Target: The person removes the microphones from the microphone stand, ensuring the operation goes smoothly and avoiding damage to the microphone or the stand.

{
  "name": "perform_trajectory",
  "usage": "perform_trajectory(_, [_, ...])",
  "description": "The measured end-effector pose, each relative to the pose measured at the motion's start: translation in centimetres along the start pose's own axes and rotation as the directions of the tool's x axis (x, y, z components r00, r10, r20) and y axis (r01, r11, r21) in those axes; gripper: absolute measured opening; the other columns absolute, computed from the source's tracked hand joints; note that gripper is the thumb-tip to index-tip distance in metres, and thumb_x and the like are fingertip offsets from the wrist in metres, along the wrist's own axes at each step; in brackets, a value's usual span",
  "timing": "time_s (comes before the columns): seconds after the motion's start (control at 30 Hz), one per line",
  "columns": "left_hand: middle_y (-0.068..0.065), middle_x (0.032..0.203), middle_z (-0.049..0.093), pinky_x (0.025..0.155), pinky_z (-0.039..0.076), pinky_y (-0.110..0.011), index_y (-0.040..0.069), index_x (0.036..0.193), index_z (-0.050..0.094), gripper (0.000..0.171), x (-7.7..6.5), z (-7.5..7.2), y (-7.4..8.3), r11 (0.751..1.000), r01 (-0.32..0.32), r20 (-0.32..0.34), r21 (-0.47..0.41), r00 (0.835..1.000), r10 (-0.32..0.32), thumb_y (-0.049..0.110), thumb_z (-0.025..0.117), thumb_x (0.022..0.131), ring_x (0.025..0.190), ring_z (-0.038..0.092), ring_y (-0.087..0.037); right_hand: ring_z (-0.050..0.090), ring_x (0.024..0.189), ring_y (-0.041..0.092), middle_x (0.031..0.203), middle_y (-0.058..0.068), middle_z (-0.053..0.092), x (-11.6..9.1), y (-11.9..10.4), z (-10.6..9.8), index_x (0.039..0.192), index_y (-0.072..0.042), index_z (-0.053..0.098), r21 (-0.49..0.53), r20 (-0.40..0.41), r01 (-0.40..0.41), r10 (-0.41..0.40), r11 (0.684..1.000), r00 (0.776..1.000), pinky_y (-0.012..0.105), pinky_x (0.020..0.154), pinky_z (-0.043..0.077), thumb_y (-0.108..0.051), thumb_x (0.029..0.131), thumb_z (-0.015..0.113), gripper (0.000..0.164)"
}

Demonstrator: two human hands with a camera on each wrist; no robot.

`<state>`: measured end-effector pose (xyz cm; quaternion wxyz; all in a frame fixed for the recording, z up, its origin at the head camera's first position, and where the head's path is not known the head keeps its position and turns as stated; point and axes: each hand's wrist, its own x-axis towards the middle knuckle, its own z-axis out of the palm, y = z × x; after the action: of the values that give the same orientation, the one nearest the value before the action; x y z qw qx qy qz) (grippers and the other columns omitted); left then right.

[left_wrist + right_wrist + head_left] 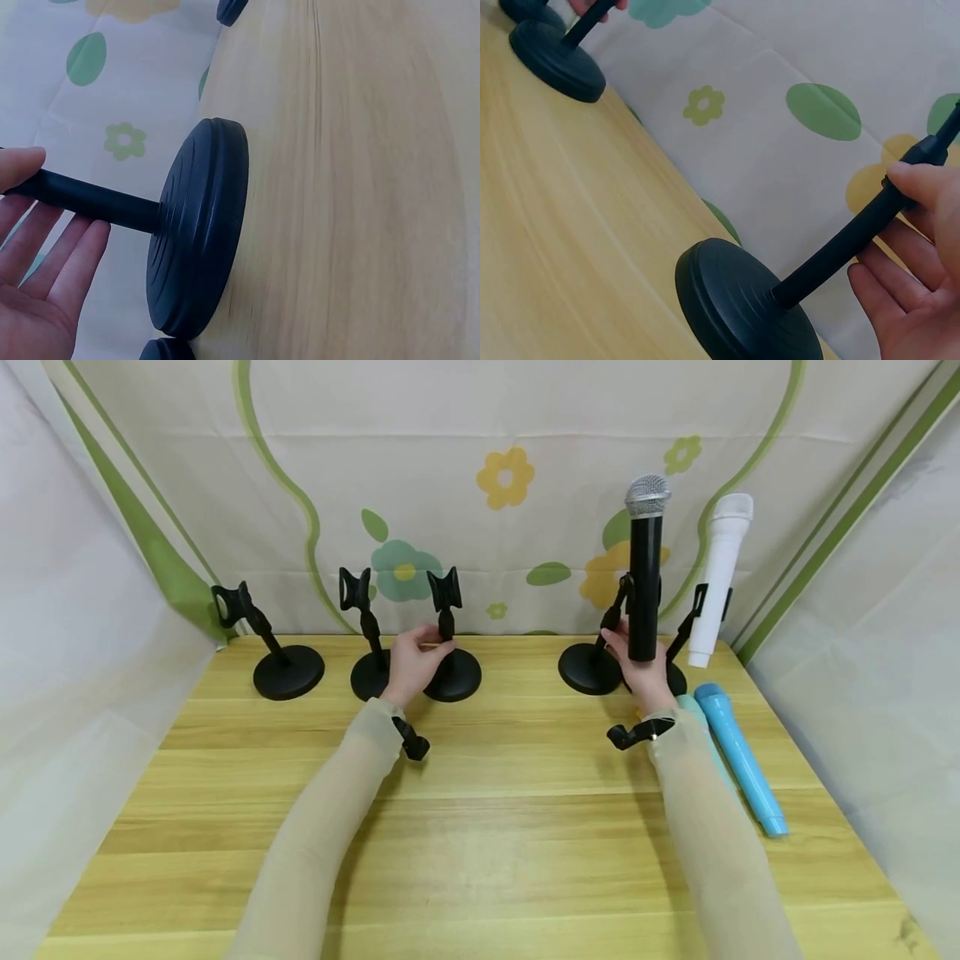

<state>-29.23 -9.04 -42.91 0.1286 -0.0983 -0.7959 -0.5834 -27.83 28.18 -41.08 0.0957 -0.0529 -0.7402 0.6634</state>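
Note:
My left hand [415, 664] pinches the stem of a black microphone stand [453, 678] with an unfilled clip. In the left wrist view, thumb and fingers lie on either side of that stem [97, 201], above the round base [199, 232]. On the right, my right hand [643, 672] grips the stem of another stand [589, 670], whose clip carries a black microphone [645, 585] with a silver mesh head. The right wrist view shows the thumb and fingers round this stem [840, 251]. Both bases are at the table's back edge.
Two more stands with unfilled clips, one at far left [288, 672] and one [367, 675] beside my left hand, line the back. A white microphone [718, 581] sits in the rightmost stand [677, 680]. Blue [742, 760] and mint [693, 706] microphones lie near my right forearm.

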Motion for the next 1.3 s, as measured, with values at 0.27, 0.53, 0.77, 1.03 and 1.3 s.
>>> perform_trajectory(0.27, [-0.011,0.111,0.073,0.090,0.057,-0.035,0.003,0.117,0.071,0.029,-0.4,-0.4,0.3,0.998,0.049,-0.005,-0.040,0.999,-0.050,0.015,0.079,0.092,0.098,0.071,-0.024,0.062,0.115,0.025,0.119,0.012,0.067,-0.4,-1.2,0.4,0.123,0.005,0.066,0.094,0.049,0.067,-0.072,0.993,0.996,0.043,0.107,0.046,-0.014,0.094,0.076,0.036])
perform_trajectory(0.53, [-0.007,0.119,0.071,0.097,0.053,-0.034,0.007,0.125,0.070,0.038,-1.9,-1.5,1.2,0.996,0.065,-0.075,-0.062,0.995,-0.070,0.022,0.080,0.092,0.109,0.066,-0.019,0.063,0.112,0.027,0.118,0.016,0.067,-0.8,-1.9,0.7,0.121,0.010,0.064,0.164,0.053,0.086,-0.096,0.983,0.994,0.051,0.110,0.041,-0.005,0.096,0.071,0.029])
perform_trajectory(0.77, [-0.011,0.122,0.070,0.101,0.050,-0.041,0.008,0.123,0.071,0.037,-3.4,-2.3,1.3,0.998,0.050,-0.134,-0.041,0.989,-0.055,0.026,0.081,0.091,0.115,0.064,-0.029,0.064,0.109,0.024,0.114,0.010,0.069,-0.5,-1.4,0.6,0.119,0.008,0.065,0.197,0.033,0.072,-0.080,0.978,0.996,0.053,0.110,0.040,-0.005,0.094,0.074,0.030])
perform_trajectory(1.03, [-0.012,0.121,0.070,0.102,0.049,-0.046,0.008,0.120,0.072,0.037,-5.4,-2.3,2.0,0.997,0.021,-0.117,-0.077,0.993,-0.030,0.029,0.082,0.090,0.113,0.064,-0.030,0.067,0.101,0.013,0.107,0.002,0.070,-0.7,-0.7,0.0,0.108,-0.001,0.068,0.109,-0.009,0.019,-0.018,0.994,1.000,0.035,0.101,0.051,-0.018,0.086,0.085,0.032])
perform_trajectory(1.3, [-0.007,0.119,0.071,0.100,0.049,-0.051,0.006,0.122,0.071,0.039,-7.1,-1.1,3.4,0.993,-0.059,-0.052,-0.107,0.997,0.054,0.025,0.082,0.090,0.112,0.065,-0.027,0.053,0.082,0.020,0.081,-0.001,0.063,-2.5,-1.5,0.2,0.087,-0.004,0.069,-0.235,-0.012,0.077,-0.082,0.969,0.997,0.028,0.069,0.045,-0.049,0.082,0.085,0.048])
